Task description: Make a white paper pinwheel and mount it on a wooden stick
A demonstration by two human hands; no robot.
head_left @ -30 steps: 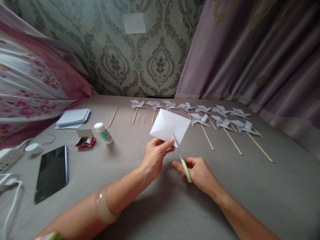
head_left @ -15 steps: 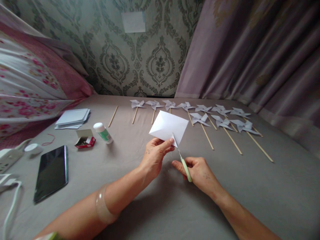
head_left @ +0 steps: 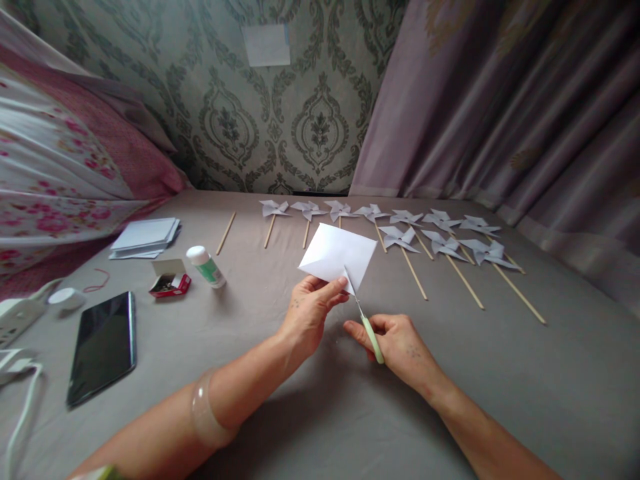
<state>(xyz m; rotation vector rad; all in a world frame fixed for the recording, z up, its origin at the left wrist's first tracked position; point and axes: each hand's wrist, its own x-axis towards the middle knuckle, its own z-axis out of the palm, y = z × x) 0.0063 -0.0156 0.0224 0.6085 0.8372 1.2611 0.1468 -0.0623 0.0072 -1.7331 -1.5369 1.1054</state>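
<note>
A white square of paper (head_left: 336,251) is pinched at its near edge by my left hand (head_left: 316,303), thumb on top, held up above the grey cloth. My right hand (head_left: 395,343) grips a pair of scissors (head_left: 371,338) by the pale green handles. The blades reach into the paper from its near corner, just right of my left thumb. Beyond the paper lie several white paper pinwheels (head_left: 399,238) on wooden sticks. One bare wooden stick (head_left: 226,233) lies to their left.
On the left are a stack of white paper (head_left: 145,238), a glue stick (head_left: 207,267), a small red box (head_left: 171,285) of tiny metal pieces, a phone (head_left: 103,349), a white cap (head_left: 67,298) and a power strip (head_left: 19,320). Curtains (head_left: 450,100) hang at the right.
The scissor blades look slightly more closed in the paper. Both hands stay in almost the same place.
</note>
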